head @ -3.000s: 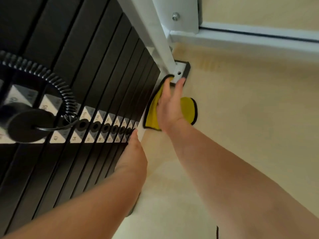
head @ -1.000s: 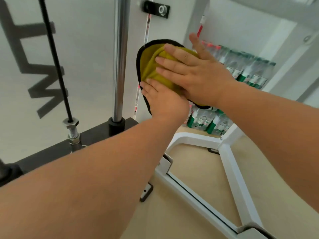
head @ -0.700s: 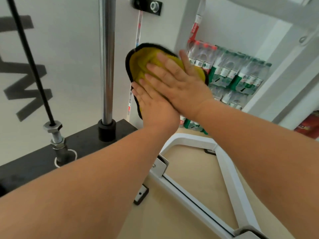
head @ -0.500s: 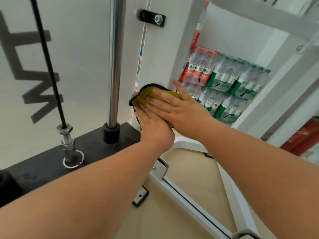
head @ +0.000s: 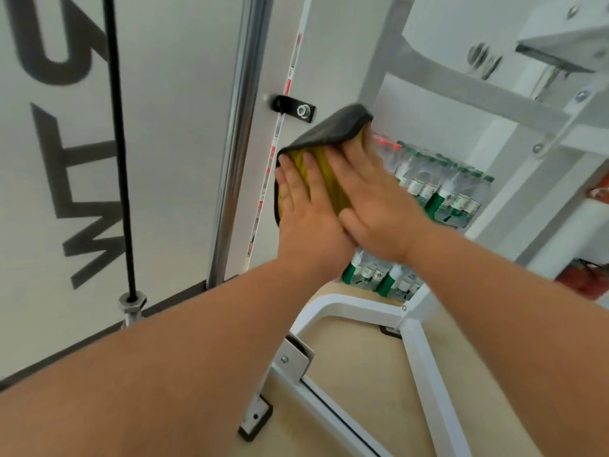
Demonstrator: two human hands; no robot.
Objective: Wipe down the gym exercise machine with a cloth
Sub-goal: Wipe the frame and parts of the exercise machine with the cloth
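Step in hand: wiping the white upright post of the gym machine, judging by both palms pressed onto the cloth partway up the post.
Left hand: fingers straight and a little spread, flat on the left part of the cloth; it pinches nothing.
Right hand: also flat with fingers straight, on the right part of the cloth and touching the left hand at the heel of the palm.
Cloth and hands: the yellow cloth lies between the two palms and the post. A yellow strip shows between the hands. Its dark border shows just beside the left hand's outer fingers. Its top is folded over above the fingertips, showing a grey back.
Nearby on the machine: a black bracket with a bolt sits just up and left of the cloth's top edge. A marked strip runs down the post beside the cloth, and a chrome rod stands further left.
Next move: probably a firm stroke along the post, with the palms pressing evenly so the folded cloth does not bunch or slip out. It should steer round the bracket rather than snag on it.
Left to do: likely much. The white base frame on the floor and the upper bars look untouched, though that cannot be confirmed.
Background: packs of water bottles stand behind the frame.
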